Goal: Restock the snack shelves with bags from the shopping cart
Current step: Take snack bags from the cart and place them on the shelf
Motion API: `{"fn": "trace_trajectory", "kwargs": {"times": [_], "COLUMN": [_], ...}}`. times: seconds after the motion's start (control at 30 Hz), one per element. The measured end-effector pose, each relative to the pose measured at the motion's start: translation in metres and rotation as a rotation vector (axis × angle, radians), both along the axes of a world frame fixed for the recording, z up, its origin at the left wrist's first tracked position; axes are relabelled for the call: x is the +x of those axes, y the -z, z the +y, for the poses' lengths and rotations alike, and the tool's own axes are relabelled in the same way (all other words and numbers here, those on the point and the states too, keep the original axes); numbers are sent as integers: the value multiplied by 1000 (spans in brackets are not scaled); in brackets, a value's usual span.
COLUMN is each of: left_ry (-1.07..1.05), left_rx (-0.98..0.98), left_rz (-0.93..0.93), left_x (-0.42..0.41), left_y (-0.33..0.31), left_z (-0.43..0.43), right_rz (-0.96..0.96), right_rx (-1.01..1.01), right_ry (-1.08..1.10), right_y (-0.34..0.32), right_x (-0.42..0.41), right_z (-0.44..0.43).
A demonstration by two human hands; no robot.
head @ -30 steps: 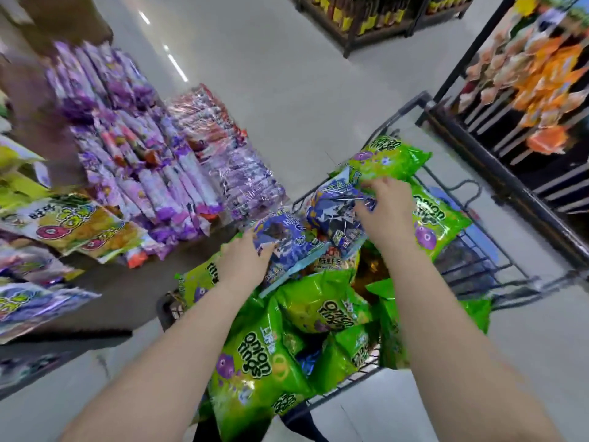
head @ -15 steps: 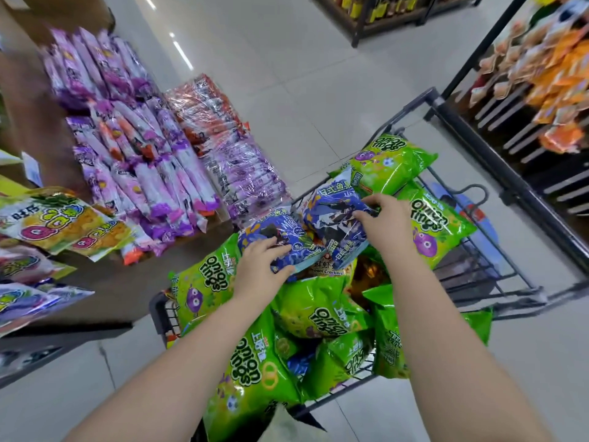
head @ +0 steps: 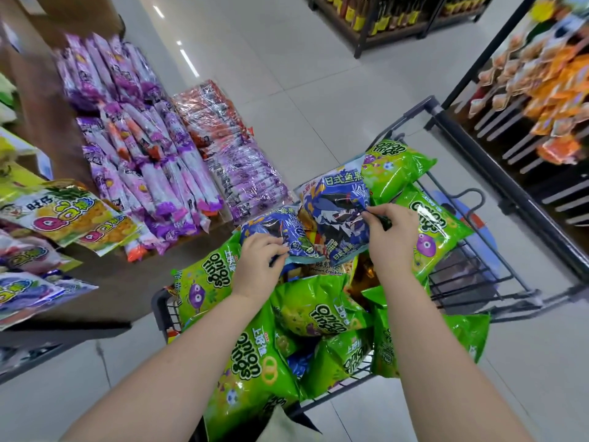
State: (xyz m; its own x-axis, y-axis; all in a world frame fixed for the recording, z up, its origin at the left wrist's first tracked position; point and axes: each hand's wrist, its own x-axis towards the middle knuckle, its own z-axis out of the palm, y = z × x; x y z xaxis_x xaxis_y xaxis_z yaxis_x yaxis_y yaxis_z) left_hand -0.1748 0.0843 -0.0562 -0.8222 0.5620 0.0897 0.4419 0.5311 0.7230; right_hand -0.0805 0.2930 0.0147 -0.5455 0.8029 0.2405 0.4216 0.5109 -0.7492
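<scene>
The black wire shopping cart is piled with green onion-ring bags. On top lie two blue snack bags. My left hand grips the smaller-looking blue bag at its lower edge. My right hand pinches the right edge of the upright blue bag. A prawn cracker bag peeks out beneath them. The snack shelves stand to the left with yellow and purple bags.
Purple and orange wrapped stick packs fill the shelf end at left. A rack of orange hanging packets stands close on the right. Another shelf with bottles is across the tiled aisle.
The view has shifted slightly. My right hand has slid to the right edge of the upright blue bag; my left hand has closed tighter on the other blue bag's lower edge.
</scene>
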Motion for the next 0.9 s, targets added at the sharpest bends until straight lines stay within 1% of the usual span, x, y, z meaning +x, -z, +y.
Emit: {"fn": "trace_trajectory", "kwargs": {"times": [0.17, 0.27, 0.37, 0.47, 0.53, 0.67, 0.77, 0.83, 0.9], "left_ry": [78, 138, 141, 62, -15, -155, -164, -152, -166], "left_rx": [79, 115, 146, 157, 178, 208, 213, 231, 279], "left_rz": [152, 269, 347, 378, 411, 527, 640, 650, 578], "left_x": [4, 5, 3, -6, -11, -11, -1, 7, 14], "left_y": [-24, -45, -65, -85, -99, -120, -127, -125, -123], "left_z": [-8, -12, -20, -42, -63, -104, -119, -126, -137], "right_rz": [119, 145, 209, 249, 268, 226, 223, 225, 243], "right_rx": [11, 14, -82, -167, -222, -284, -319, -385, -459], "right_ry": [25, 12, 54, 97, 66, -83, -198, -241, -268], "right_y": [-14, -26, -41, -56, -56, -47, -45, -41, -39], "right_x": [5, 7, 8, 4, -2, -18, -29, -37, -41], "right_z": [-5, -10, -13, -27, -40, -79, -119, -143, -163]}}
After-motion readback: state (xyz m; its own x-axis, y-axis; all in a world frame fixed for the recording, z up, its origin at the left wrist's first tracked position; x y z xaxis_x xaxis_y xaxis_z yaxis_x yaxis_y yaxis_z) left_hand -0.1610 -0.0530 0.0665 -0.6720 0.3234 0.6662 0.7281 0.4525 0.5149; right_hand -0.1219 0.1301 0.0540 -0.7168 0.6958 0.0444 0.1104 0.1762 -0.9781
